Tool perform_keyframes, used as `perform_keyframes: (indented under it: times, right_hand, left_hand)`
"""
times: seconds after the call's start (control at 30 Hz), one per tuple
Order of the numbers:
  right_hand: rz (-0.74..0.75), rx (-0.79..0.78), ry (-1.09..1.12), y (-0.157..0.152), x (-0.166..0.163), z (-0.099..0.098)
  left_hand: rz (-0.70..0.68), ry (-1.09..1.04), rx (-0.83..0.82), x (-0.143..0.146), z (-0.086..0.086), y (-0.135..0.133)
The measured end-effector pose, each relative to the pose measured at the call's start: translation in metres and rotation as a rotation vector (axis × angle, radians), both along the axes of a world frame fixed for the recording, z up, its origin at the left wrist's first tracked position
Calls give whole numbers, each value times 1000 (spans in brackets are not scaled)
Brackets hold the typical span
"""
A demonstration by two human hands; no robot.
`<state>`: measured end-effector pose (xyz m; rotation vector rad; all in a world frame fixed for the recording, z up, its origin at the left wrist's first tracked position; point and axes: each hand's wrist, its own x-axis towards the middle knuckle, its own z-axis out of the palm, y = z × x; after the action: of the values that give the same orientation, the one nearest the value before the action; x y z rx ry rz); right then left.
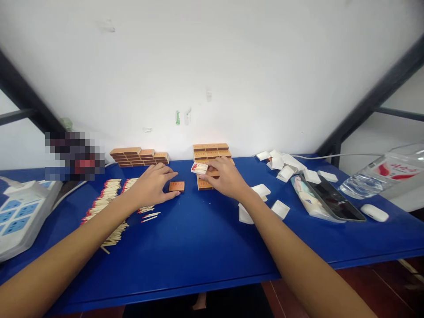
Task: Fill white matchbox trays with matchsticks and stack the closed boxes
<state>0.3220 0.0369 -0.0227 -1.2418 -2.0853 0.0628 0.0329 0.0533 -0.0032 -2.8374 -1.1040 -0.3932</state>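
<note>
My right hand (225,176) pinches a small white matchbox tray (199,168) with red-tipped matches in it, raised beside a stepped stack of orange matchboxes (212,154). Lower and to the left, a single orange matchbox sleeve (176,187) lies flat on the blue table. My left hand (154,184) is at its left side, fingers apart. The thumb reaches along the near edge of the sleeve and the index finger is beyond its far edge; I cannot tell whether they touch it. Piles of loose matches (107,203) lie left of and partly beneath my left forearm.
Another row of stacked matchboxes (139,157) stands by the wall. White trays (280,208) lie by my right forearm, with more trays (286,170) behind. A phone (334,201), an earbud case (374,213) and a tilted water bottle (377,176) are at right. A power strip (21,216) is at left.
</note>
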Motion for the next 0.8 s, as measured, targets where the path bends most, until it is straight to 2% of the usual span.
perform_keyframes:
  times: [0.17, 0.37, 0.57, 0.8]
  right_hand:
    - [35, -9, 49, -2, -4, -1]
    - [95, -14, 92, -8, -15, -3]
    - [142, -10, 67, -15, -24, -6]
    - [177, 19, 114, -19, -26, -3]
  left_hand:
    - [19, -37, -76, -4, 0, 6]
    - [135, -255, 51, -19, -4, -8]
    - [41, -320, 147, -26, -18, -10]
    - [19, -332, 164, -26, -18, -12]
